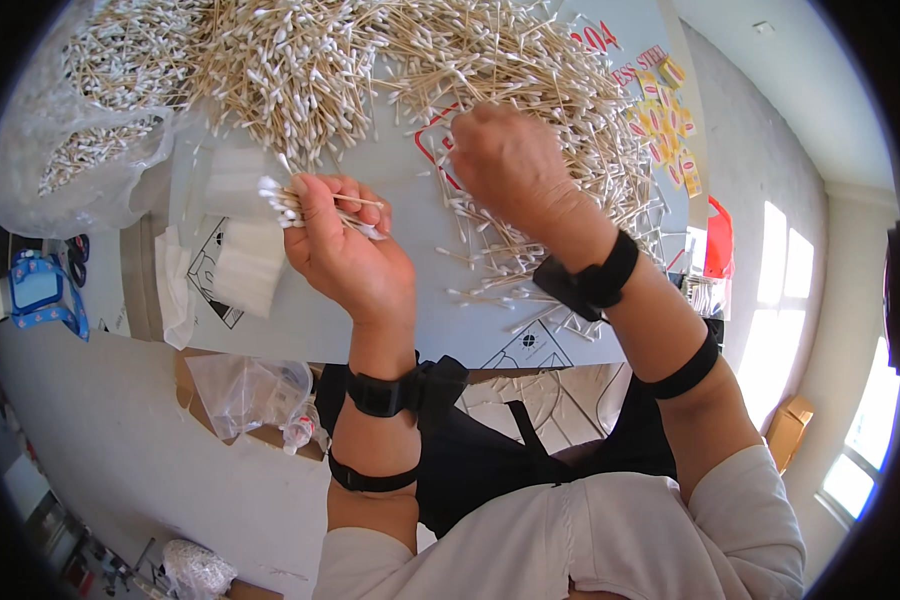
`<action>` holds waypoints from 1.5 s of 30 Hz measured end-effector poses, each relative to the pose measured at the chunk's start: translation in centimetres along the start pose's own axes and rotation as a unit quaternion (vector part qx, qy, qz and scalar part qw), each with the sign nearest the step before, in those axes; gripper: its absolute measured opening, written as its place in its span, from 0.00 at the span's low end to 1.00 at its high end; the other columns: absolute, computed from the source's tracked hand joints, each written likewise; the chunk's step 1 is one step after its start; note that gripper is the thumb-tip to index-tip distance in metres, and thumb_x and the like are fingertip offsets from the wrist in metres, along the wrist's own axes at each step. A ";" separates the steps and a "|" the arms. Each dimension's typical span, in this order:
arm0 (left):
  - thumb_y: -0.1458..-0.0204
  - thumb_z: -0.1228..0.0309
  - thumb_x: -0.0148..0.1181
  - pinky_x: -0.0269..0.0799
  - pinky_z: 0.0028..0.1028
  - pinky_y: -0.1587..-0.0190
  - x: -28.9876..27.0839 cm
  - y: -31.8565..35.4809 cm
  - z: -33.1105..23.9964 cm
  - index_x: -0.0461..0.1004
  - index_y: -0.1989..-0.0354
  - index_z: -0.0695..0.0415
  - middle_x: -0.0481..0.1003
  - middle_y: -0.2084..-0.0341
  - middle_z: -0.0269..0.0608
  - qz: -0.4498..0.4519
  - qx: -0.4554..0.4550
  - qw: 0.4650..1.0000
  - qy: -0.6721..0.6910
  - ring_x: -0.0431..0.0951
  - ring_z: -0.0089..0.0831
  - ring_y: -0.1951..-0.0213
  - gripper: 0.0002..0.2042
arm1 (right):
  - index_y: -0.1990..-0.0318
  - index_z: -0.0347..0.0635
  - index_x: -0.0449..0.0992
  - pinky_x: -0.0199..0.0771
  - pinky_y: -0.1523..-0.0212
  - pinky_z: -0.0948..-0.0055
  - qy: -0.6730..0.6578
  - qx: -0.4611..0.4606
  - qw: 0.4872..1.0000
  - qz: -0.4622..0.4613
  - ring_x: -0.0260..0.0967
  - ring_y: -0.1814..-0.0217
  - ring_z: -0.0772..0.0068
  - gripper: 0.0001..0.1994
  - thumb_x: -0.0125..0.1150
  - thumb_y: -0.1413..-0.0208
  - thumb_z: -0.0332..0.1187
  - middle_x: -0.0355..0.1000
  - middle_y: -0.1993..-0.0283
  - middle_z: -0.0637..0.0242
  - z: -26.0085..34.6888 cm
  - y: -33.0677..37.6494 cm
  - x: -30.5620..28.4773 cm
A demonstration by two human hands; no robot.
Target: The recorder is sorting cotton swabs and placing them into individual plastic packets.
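Cotton swabs [279, 203], slim, tan-stemmed and fluffy-tipped, clamped in the left hand [355, 255]; right hand [510, 163], grip unclear.

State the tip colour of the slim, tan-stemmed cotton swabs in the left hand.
The round cotton tips are white, best seen in the head view.

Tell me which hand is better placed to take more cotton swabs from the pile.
Probably the right hand: it is at the edge of the large swab pile, though whether it holds anything is hidden. The left hand already grips a bunch of swabs.
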State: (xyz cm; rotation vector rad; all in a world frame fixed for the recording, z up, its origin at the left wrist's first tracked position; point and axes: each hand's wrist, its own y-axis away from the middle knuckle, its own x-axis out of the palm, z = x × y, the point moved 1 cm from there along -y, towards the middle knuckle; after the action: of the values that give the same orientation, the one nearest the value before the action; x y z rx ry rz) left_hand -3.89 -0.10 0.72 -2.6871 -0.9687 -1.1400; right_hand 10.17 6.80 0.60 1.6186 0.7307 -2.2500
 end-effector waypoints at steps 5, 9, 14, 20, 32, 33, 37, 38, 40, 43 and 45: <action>0.40 0.62 0.50 0.55 0.23 0.81 1.1 0.3 -0.2 0.64 0.75 0.57 0.62 0.83 0.32 0.004 0.015 1.000 -0.026 0.59 0.21 0.83 0.14 | 0.74 0.39 0.71 0.70 0.71 0.61 -0.049 0.024 0.998 -0.023 0.70 0.70 0.53 0.05 0.55 0.52 0.31 0.69 0.74 0.58 -2.3 1.1 -5.7; 0.41 0.62 0.53 0.55 0.22 0.84 2.4 1.7 -1.3 0.65 0.75 0.58 0.61 0.85 0.31 0.021 0.012 0.998 -0.055 0.58 0.20 0.86 0.14 | 0.74 0.38 0.70 0.68 0.73 0.60 -0.174 0.076 0.982 0.002 0.68 0.73 0.53 0.04 0.58 0.53 0.28 0.67 0.77 0.57 -1.5 7.0 -8.4; 0.42 0.64 0.54 0.51 0.18 0.85 1.6 4.9 -2.9 0.66 0.73 0.58 0.58 0.86 0.28 0.122 -0.126 0.984 -0.026 0.56 0.16 0.87 0.12 | 0.76 0.39 0.70 0.67 0.72 0.61 -0.215 0.092 0.972 0.035 0.67 0.73 0.54 0.05 0.61 0.56 0.25 0.66 0.77 0.59 -0.3 16.3 -10.8; 0.41 0.70 0.52 0.51 0.14 0.85 0.3 14.2 -3.1 0.71 0.68 0.60 0.63 0.85 0.25 0.318 -0.303 0.867 -0.235 0.58 0.11 0.86 0.07 | 0.75 0.38 0.70 0.68 0.71 0.63 -0.227 0.142 0.961 0.062 0.68 0.71 0.54 0.05 0.62 0.56 0.25 0.67 0.75 0.59 -2.1 24.0 -13.6; 0.50 0.67 0.56 0.63 0.37 0.71 -4.7 23.3 3.2 0.66 0.73 0.65 0.69 0.81 0.53 0.408 -0.235 0.657 -0.588 0.69 0.44 0.76 0.12 | 0.74 0.36 0.72 0.68 0.73 0.66 -0.281 0.183 0.942 -0.016 0.68 0.74 0.56 0.04 0.61 0.56 0.24 0.68 0.75 0.58 -4.0 32.0 -16.8; 0.50 0.67 0.56 0.63 0.37 0.71 -5.1 23.0 3.9 0.66 0.73 0.65 0.69 0.81 0.53 0.406 -0.232 0.654 -0.595 0.69 0.44 0.76 0.12 | 0.74 0.36 0.72 0.68 0.73 0.66 -0.288 0.181 0.940 -0.021 0.68 0.74 0.56 0.04 0.61 0.56 0.24 0.68 0.75 0.58 -4.2 32.4 -16.9; 0.52 0.66 0.59 0.69 0.33 0.65 -7.0 22.9 6.2 0.72 0.64 0.66 0.76 0.73 0.50 0.433 -0.107 0.595 -0.669 0.76 0.40 0.70 0.14 | 0.74 0.36 0.72 0.67 0.74 0.69 -0.299 0.195 0.933 -0.045 0.67 0.76 0.58 0.04 0.61 0.56 0.23 0.69 0.75 0.58 -5.2 34.2 -17.3; 0.53 0.65 0.61 0.70 0.35 0.62 -7.7 22.9 6.6 0.72 0.63 0.65 0.75 0.70 0.52 0.407 -0.035 0.578 -0.706 0.75 0.44 0.66 0.15 | 0.74 0.35 0.72 0.66 0.74 0.70 -0.303 0.195 0.931 -0.059 0.67 0.77 0.59 0.04 0.61 0.55 0.23 0.69 0.75 0.58 -5.4 34.4 -17.5; 0.55 0.64 0.62 0.70 0.38 0.59 -8.3 22.9 6.8 0.72 0.62 0.64 0.75 0.67 0.53 0.380 0.038 0.553 -0.741 0.75 0.48 0.62 0.17 | 0.74 0.34 0.72 0.65 0.74 0.72 -0.324 0.207 0.920 -0.072 0.66 0.77 0.61 0.04 0.61 0.55 0.23 0.68 0.76 0.58 -5.9 35.1 -17.7; 0.56 0.68 0.64 0.70 0.37 0.60 -7.6 22.9 6.0 0.72 0.63 0.64 0.75 0.66 0.51 0.342 0.064 0.563 -0.750 0.75 0.47 0.63 0.15 | 0.73 0.32 0.72 0.63 0.75 0.76 -0.348 0.226 0.905 -0.093 0.63 0.79 0.69 0.04 0.61 0.54 0.22 0.65 0.79 0.60 -6.8 36.3 -17.5; 0.56 0.71 0.63 0.71 0.36 0.62 -6.6 22.7 5.0 0.72 0.66 0.63 0.75 0.68 0.50 0.314 -0.021 0.615 -0.723 0.75 0.45 0.64 0.11 | 0.73 0.31 0.72 0.62 0.75 0.77 -0.367 0.252 0.890 -0.095 0.62 0.79 0.73 0.03 0.60 0.54 0.22 0.65 0.79 0.61 -7.2 36.9 -17.4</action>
State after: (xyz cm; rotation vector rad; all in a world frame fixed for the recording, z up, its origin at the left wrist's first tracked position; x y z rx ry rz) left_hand 8.81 -20.22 -3.31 -3.0584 0.2164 1.3763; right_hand 40.07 -21.26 6.38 0.7016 0.0994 -3.0608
